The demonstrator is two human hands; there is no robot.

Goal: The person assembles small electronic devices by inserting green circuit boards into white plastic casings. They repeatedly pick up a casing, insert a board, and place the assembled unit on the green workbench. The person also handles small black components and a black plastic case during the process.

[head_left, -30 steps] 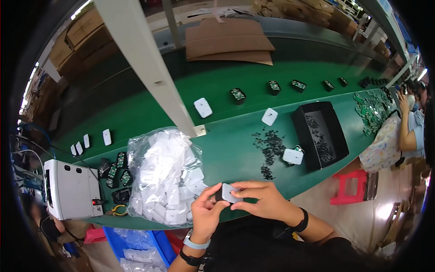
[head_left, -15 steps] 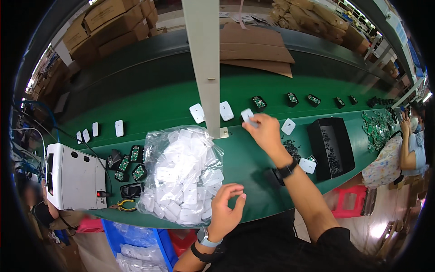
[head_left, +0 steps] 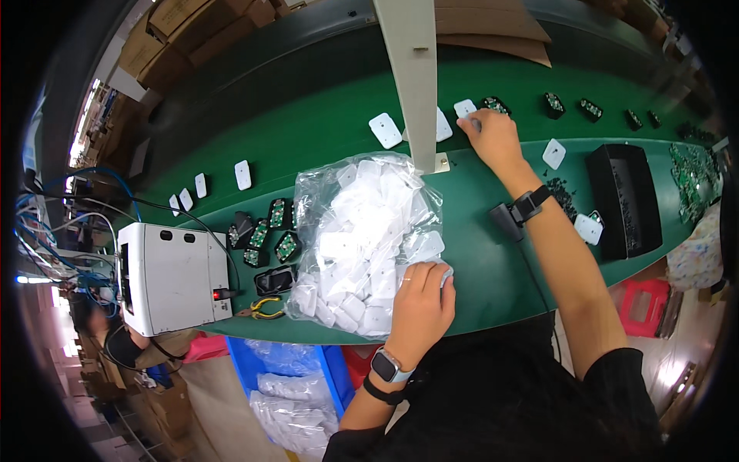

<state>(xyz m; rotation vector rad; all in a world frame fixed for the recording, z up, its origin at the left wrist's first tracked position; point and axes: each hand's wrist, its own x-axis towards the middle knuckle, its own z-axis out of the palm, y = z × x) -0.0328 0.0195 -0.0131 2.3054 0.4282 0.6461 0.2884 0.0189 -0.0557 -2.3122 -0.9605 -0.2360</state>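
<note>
Reaching across the green conveyor belt, the right hand rests fingers-down on a white plastic cover just beside the upright post; whether it pinches the piece I cannot tell. The left hand curls closed on another small white cover at the near edge of the clear bag of covers. These covers look light, stiff and smooth, best pinched by their edges. Fingers hide both pieces, and the bag's film blurs its contents.

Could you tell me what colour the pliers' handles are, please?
Yellow, on the pliers beside the white box, head view.
</note>
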